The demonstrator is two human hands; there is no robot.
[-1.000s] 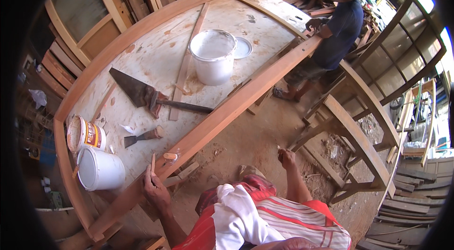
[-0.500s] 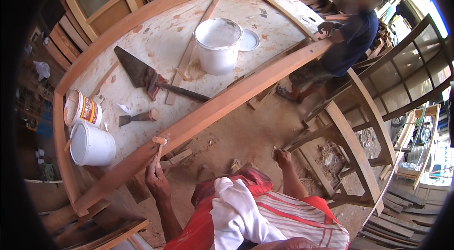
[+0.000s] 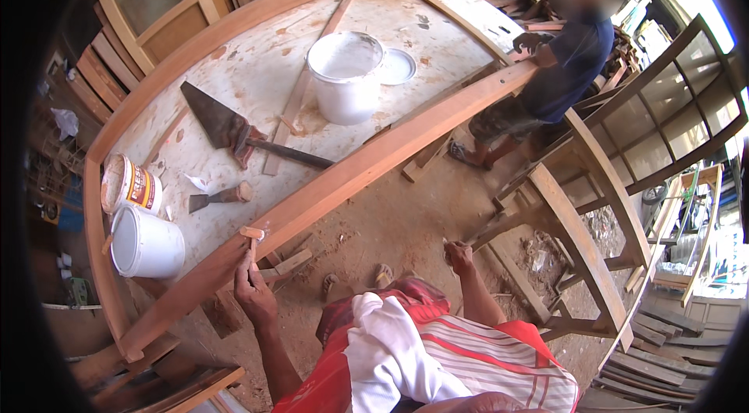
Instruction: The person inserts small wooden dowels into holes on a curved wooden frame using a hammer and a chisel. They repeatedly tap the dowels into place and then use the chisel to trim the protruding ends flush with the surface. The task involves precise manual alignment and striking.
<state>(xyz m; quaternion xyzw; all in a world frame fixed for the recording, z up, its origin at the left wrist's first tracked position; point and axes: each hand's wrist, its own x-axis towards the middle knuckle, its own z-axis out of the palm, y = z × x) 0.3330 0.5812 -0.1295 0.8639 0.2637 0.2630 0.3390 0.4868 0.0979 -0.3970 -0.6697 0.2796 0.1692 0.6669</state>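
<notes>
- Peg (image 3: 251, 233), at 8 o'clock in my view, sits on the near beam (image 3: 390, 154) beside a pale smear (image 3: 262, 227); from my remote post I cannot tell whether it is fixed or loose.
- Left hand (image 3: 255, 293), between 7 and 8 o'clock: fingertips pinched just below the peg, apparently on a thin stick (image 3: 250, 247).
- Right hand (image 3: 460, 258), between 4 and 5 o'clock, apart from the beam: fingers curled; I cannot tell whether they grasp anything.
- Risk, in my judgement: sideways pressure from the stick could knock the peg askew; a wet smear would help it slip.
- Further risk: the co-worker (image 3: 573, 69), 2 o'clock, stands at the beam's far end; a bump there could jar the peg.
- Surface: stained white table (image 3: 257, 77), bearing bucket (image 3: 347, 97) and lid (image 3: 399, 66) towards 12, saw (image 3: 214, 116) at 10, scraper (image 3: 226, 196) at 9, open tub (image 3: 131, 185) and lidded tub (image 3: 148, 243) around 9.
- Room: dusty floor (image 3: 398, 214), stacked wood (image 3: 499, 3) at 1 o'clock, paned frame (image 3: 663, 120) between 2 and 3.
</notes>
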